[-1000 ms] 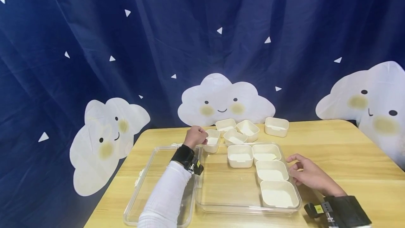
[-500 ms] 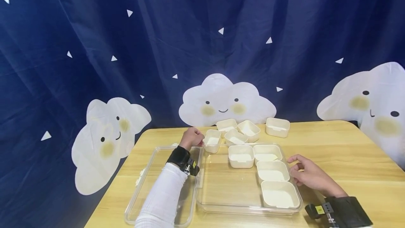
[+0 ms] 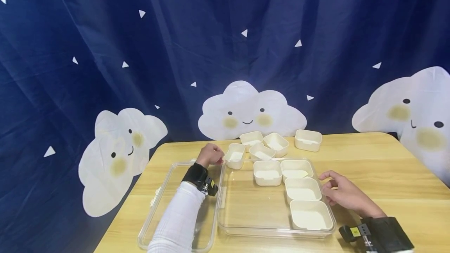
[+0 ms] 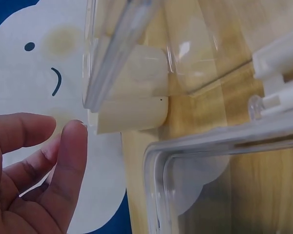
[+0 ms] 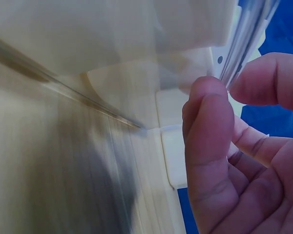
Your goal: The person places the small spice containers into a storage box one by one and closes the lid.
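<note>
My left hand point(image 3: 210, 154) is just left of a small cream storage bin point(image 3: 235, 156) at the back left corner of a clear plastic box point(image 3: 253, 231). Between its loosely bent thumb and fingers there is nothing; in the left wrist view the fingertips point(image 4: 74, 130) are apart from the bin. Along the right side of the clear box lies my right hand point(image 3: 342, 192), its relaxed fingers right at the outer wall. Inside the box, cream bins point(image 3: 310, 214) form a column on the right, with another bin point(image 3: 267, 173) beside the rear one.
A clear lid point(image 3: 175, 206) lies flat to the left, under my left forearm. Several loose cream bins point(image 3: 276, 143) cluster behind the box, and one bin point(image 3: 308, 140) stands at the back right. A dark blue curtain point(image 3: 253, 50) hangs behind the table.
My left hand has drawn back a little to the left, away from the cream bin at the box's back left corner. The right hand keeps its place.
</note>
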The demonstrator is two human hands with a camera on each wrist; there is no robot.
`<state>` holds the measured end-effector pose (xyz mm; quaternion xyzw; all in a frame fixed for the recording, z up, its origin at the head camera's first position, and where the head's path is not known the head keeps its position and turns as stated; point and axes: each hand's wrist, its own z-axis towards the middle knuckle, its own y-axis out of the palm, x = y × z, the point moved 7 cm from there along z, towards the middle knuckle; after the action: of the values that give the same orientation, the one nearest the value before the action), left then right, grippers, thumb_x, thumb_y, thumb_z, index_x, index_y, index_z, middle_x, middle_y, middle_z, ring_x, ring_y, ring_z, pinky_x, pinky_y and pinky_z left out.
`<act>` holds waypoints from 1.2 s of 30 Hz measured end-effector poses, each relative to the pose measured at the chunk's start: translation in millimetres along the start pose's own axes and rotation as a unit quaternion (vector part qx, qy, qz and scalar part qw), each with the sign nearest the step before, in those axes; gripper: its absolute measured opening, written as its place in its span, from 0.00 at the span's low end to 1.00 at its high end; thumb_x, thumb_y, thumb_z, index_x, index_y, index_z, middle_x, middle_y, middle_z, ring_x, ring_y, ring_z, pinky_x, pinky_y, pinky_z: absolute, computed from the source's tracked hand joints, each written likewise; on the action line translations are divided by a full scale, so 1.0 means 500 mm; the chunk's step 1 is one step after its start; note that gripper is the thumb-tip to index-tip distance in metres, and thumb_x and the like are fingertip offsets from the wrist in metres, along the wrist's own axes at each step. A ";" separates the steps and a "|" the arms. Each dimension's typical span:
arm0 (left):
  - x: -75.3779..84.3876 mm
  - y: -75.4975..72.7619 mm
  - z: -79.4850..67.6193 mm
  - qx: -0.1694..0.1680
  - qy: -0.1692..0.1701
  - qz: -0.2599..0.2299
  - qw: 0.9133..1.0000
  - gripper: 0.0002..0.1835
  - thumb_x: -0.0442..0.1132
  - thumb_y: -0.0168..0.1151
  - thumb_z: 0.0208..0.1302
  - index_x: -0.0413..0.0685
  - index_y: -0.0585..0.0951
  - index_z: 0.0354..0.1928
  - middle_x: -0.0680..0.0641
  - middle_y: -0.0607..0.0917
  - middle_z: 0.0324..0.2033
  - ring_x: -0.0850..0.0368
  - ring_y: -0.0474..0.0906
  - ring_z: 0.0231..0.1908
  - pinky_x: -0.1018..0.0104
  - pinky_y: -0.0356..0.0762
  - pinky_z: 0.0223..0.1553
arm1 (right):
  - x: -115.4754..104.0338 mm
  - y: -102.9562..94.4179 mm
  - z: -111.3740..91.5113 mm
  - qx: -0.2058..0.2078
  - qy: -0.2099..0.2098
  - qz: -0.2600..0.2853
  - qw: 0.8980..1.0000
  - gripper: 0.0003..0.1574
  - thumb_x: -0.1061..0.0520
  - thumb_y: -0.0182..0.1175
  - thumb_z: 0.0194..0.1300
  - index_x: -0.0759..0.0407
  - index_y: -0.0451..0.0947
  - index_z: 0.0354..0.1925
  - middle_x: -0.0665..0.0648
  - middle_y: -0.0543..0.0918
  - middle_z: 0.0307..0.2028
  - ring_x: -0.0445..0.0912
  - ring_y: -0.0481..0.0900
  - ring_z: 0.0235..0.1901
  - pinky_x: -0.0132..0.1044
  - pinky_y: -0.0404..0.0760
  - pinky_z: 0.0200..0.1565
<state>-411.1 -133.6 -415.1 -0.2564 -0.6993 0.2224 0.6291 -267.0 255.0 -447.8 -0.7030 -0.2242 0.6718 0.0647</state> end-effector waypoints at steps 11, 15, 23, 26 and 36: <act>-0.010 0.001 0.002 -0.006 -0.004 0.018 1.000 0.08 0.35 0.64 0.61 0.40 0.80 0.26 0.48 0.83 0.20 0.58 0.83 0.21 0.65 0.82 0.33 | 0.004 -0.001 0.002 0.002 -0.008 0.008 1.000 0.25 0.69 0.54 0.61 0.74 0.62 0.56 0.60 0.74 0.31 0.49 0.77 0.27 0.40 0.81 0.28; -0.018 0.003 0.010 -0.006 -0.008 0.024 1.000 0.08 0.36 0.65 0.61 0.41 0.81 0.26 0.49 0.83 0.19 0.58 0.82 0.21 0.65 0.82 0.33 | 0.002 -0.002 0.001 0.002 -0.010 0.008 1.000 0.25 0.70 0.54 0.61 0.74 0.62 0.56 0.60 0.75 0.30 0.49 0.78 0.27 0.40 0.81 0.28; -0.028 0.008 0.014 -0.007 -0.018 0.043 0.999 0.08 0.37 0.65 0.61 0.41 0.82 0.28 0.48 0.83 0.19 0.57 0.81 0.22 0.64 0.79 0.35 | 0.001 0.001 -0.001 -0.013 -0.017 0.017 1.000 0.24 0.69 0.54 0.61 0.74 0.62 0.56 0.60 0.74 0.31 0.49 0.78 0.28 0.40 0.80 0.29; -0.029 0.010 0.015 -0.008 -0.020 0.057 0.998 0.08 0.39 0.65 0.62 0.42 0.82 0.28 0.49 0.83 0.19 0.57 0.81 0.22 0.64 0.76 0.34 | 0.003 0.001 -0.001 -0.016 -0.019 0.020 0.999 0.24 0.68 0.54 0.62 0.75 0.62 0.56 0.60 0.74 0.31 0.49 0.78 0.28 0.40 0.81 0.29; -0.036 0.021 0.015 -0.019 -0.016 0.035 0.999 0.09 0.37 0.65 0.61 0.40 0.83 0.26 0.47 0.83 0.18 0.55 0.80 0.21 0.68 0.74 0.26 | 0.009 0.000 0.001 -0.012 -0.022 0.018 1.000 0.24 0.68 0.55 0.61 0.74 0.62 0.55 0.60 0.74 0.31 0.49 0.77 0.27 0.40 0.81 0.28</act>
<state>-416.2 -137.0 -436.4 -0.2890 -0.7041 0.2354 0.6044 -267.5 257.0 -452.0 -0.6923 -0.2211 0.6857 0.0394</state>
